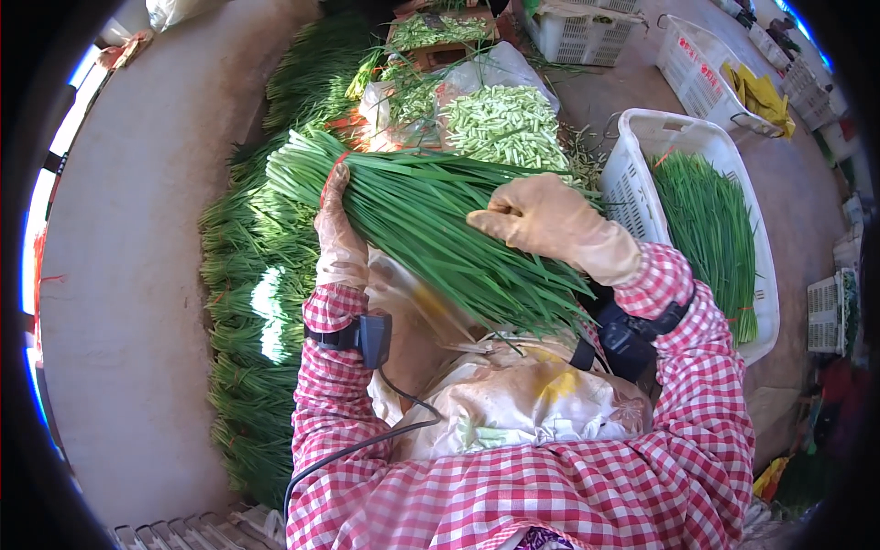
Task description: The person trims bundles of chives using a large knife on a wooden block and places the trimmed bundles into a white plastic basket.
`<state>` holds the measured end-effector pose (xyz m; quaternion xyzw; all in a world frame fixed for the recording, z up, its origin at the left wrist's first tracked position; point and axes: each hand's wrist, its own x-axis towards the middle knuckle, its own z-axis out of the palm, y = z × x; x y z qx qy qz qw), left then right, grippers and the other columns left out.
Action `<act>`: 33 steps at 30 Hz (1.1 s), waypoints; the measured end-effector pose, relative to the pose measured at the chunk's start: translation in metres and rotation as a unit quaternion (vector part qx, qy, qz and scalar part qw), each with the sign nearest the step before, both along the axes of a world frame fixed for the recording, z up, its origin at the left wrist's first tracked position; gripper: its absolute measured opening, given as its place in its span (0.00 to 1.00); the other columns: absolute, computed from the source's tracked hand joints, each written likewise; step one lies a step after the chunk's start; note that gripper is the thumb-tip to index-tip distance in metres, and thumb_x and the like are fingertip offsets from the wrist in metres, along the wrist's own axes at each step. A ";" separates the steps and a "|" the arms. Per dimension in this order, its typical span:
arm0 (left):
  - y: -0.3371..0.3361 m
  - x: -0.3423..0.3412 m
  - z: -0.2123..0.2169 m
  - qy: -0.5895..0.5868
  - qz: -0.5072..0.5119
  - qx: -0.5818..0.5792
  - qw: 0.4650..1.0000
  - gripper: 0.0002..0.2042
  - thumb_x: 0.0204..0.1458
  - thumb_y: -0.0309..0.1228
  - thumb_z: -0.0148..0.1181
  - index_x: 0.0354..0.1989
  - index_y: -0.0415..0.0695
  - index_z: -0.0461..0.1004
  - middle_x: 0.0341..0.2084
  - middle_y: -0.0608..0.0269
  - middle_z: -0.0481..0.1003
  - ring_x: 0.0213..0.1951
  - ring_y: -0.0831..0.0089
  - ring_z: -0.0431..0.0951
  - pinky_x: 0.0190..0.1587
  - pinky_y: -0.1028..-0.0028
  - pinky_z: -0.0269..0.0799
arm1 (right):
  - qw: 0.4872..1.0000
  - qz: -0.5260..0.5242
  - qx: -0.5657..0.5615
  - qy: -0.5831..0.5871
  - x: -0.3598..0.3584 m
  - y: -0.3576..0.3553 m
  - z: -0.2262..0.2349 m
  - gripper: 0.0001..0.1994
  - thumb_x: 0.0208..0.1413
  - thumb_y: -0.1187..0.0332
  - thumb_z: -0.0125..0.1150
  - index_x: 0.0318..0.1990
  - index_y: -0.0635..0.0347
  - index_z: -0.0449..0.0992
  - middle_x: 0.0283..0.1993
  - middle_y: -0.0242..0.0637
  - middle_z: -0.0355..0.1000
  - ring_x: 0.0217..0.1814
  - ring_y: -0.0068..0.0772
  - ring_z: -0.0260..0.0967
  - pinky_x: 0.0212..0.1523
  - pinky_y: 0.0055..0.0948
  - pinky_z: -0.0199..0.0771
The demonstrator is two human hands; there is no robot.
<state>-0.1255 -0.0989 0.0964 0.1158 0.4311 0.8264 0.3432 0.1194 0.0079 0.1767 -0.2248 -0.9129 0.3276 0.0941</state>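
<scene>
A large bundle of green chives [431, 211] lies slantwise in front of me, its pale stem ends at the upper left and its leaf tips at the lower right. A red band [335, 171] circles it near the stems. My left hand [339, 220], in a thin translucent glove, is closed round the bundle's near side by this band. My right hand [550, 225], in a tan glove, is over the leaves toward the tips, its fingers curled and thumb against them. Whatever those fingers pinch is hidden.
Tied chive bundles [243, 403] are piled along my left. Cut pale stem pieces [504, 124] lie heaped ahead on plastic. At right, a white plastic crate [765, 312] holds more chives. Another white crate [683, 60] with a yellow cloth [761, 96] stands beyond.
</scene>
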 end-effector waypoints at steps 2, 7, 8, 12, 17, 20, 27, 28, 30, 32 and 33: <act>-0.002 0.005 0.003 0.016 -0.006 0.004 1.000 0.21 0.50 0.39 0.59 0.51 0.44 0.69 0.39 0.63 0.75 0.38 0.70 0.76 0.43 0.70 0.75 | 0.998 -0.015 -0.015 -0.067 -0.013 0.002 -0.001 0.29 0.40 0.38 0.62 0.21 0.60 0.76 0.18 0.42 0.69 0.23 0.36 0.68 0.27 0.33 0.67; -0.005 0.013 0.010 0.011 0.009 -0.019 1.000 0.20 0.50 0.39 0.60 0.49 0.42 0.70 0.39 0.62 0.75 0.37 0.71 0.77 0.42 0.70 0.75 | 0.998 -0.034 -0.001 -0.044 -0.034 0.003 -0.009 0.27 0.42 0.40 0.62 0.22 0.61 0.76 0.19 0.44 0.69 0.23 0.39 0.68 0.27 0.34 0.67; -0.006 0.015 0.010 0.017 0.016 -0.032 0.999 0.20 0.49 0.39 0.60 0.49 0.41 0.71 0.39 0.62 0.75 0.37 0.71 0.77 0.42 0.70 0.75 | 0.998 -0.027 -0.025 -0.041 -0.036 0.002 -0.007 0.25 0.43 0.43 0.62 0.22 0.62 0.76 0.19 0.44 0.70 0.23 0.39 0.68 0.28 0.34 0.67; -0.012 0.013 0.001 0.018 0.022 -0.045 0.999 0.21 0.49 0.39 0.61 0.48 0.41 0.71 0.38 0.63 0.76 0.38 0.71 0.76 0.43 0.72 0.74 | 0.999 -0.007 -0.042 -0.006 -0.042 -0.004 -0.018 0.19 0.45 0.51 0.63 0.24 0.62 0.77 0.19 0.42 0.70 0.23 0.34 0.68 0.28 0.32 0.67; -0.024 0.002 -0.007 -0.004 0.020 -0.004 1.000 0.20 0.50 0.40 0.59 0.48 0.41 0.71 0.38 0.63 0.75 0.40 0.72 0.75 0.45 0.72 0.72 | 0.929 0.003 -0.249 0.273 -0.027 -0.006 -0.020 0.06 0.51 0.69 0.60 0.27 0.61 0.76 0.21 0.30 0.71 0.21 0.21 0.66 0.25 0.24 0.69; -0.038 -0.016 -0.024 0.017 0.019 -0.007 1.000 0.20 0.53 0.42 0.55 0.49 0.43 0.70 0.40 0.63 0.75 0.40 0.69 0.75 0.46 0.70 0.72 | 0.938 -0.055 -0.159 0.304 0.004 0.035 0.000 0.13 0.55 0.65 0.57 0.44 0.62 0.73 0.34 0.40 0.74 0.34 0.30 0.72 0.36 0.24 0.73; -0.051 -0.022 -0.045 -0.095 -0.003 -0.045 0.994 0.18 0.51 0.44 0.57 0.46 0.48 0.71 0.41 0.63 0.75 0.40 0.65 0.75 0.45 0.63 0.72 | 0.942 0.080 0.325 -0.031 -0.011 -0.012 -0.019 0.47 0.40 0.56 0.69 0.66 0.55 0.45 0.66 0.48 0.50 0.67 0.46 0.49 0.65 0.43 0.50; -0.053 -0.020 -0.046 -0.096 -0.005 -0.054 0.994 0.18 0.51 0.44 0.57 0.46 0.48 0.71 0.41 0.63 0.75 0.40 0.65 0.75 0.45 0.63 0.72 | 0.933 0.084 0.336 -0.095 -0.026 -0.019 -0.023 0.50 0.38 0.57 0.70 0.67 0.55 0.43 0.67 0.49 0.48 0.68 0.48 0.48 0.65 0.45 0.48; -0.056 -0.019 -0.046 -0.099 -0.075 -0.014 0.992 0.18 0.53 0.44 0.55 0.49 0.48 0.70 0.44 0.62 0.73 0.44 0.64 0.73 0.49 0.62 0.70 | 0.935 0.071 0.327 -0.113 -0.042 -0.007 -0.039 0.51 0.37 0.60 0.70 0.67 0.56 0.42 0.68 0.48 0.44 0.69 0.47 0.44 0.65 0.50 0.46; -0.058 -0.021 -0.045 -0.082 -0.133 0.028 0.987 0.19 0.55 0.43 0.52 0.51 0.45 0.68 0.47 0.61 0.72 0.47 0.63 0.72 0.51 0.62 0.69 | 0.945 0.031 0.311 -0.098 -0.050 0.015 -0.045 0.49 0.36 0.65 0.70 0.66 0.59 0.44 0.48 0.49 0.66 0.50 0.45 0.66 0.46 0.40 0.68; -0.062 -0.020 -0.046 -0.079 -0.125 0.015 0.989 0.20 0.55 0.42 0.53 0.52 0.44 0.66 0.48 0.60 0.71 0.47 0.64 0.72 0.51 0.63 0.69 | 0.959 0.035 0.248 -0.133 -0.051 0.021 -0.041 0.49 0.36 0.66 0.70 0.66 0.59 0.45 0.38 0.48 0.72 0.40 0.45 0.72 0.37 0.37 0.72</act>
